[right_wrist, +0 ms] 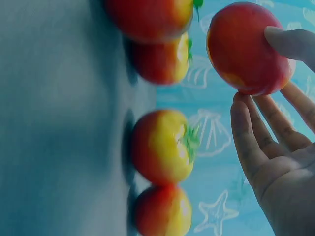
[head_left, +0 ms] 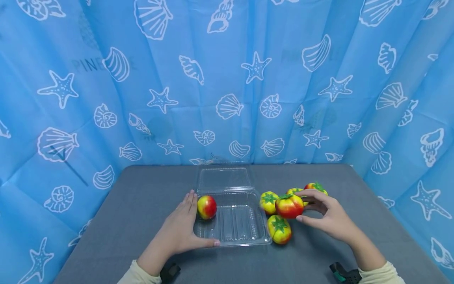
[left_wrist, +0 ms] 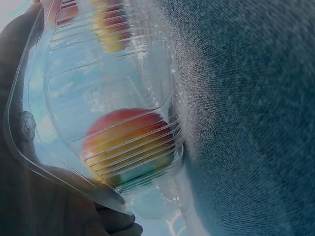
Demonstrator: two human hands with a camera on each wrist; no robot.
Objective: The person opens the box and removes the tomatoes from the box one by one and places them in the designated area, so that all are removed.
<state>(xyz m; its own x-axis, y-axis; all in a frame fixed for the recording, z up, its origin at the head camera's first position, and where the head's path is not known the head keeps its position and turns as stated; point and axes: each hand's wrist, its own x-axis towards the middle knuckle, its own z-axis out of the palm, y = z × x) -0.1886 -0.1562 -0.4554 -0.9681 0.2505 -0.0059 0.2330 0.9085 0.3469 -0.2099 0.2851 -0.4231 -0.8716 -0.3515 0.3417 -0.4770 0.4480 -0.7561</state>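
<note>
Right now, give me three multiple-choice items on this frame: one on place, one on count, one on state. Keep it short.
1. Where does the tomato inside the clear clamshell box lie?
A. far left corner, near the left hand
B. on the lid
C. near right corner

2. How many tomatoes are outside the box?
A. two
B. five
C. eight

3. What is the right hand doing?
A. resting flat on the table
B. pinching a tomato in its fingertips
C. closing the lid

Answers:
1 A: the boxed tomato sits by the fingertips of the left hand, which rests against the box.
2 B: the head view shows four on the table plus the held tomato.
3 B: the right wrist view shows thumb and fingertips on it, raised above the table.
</note>
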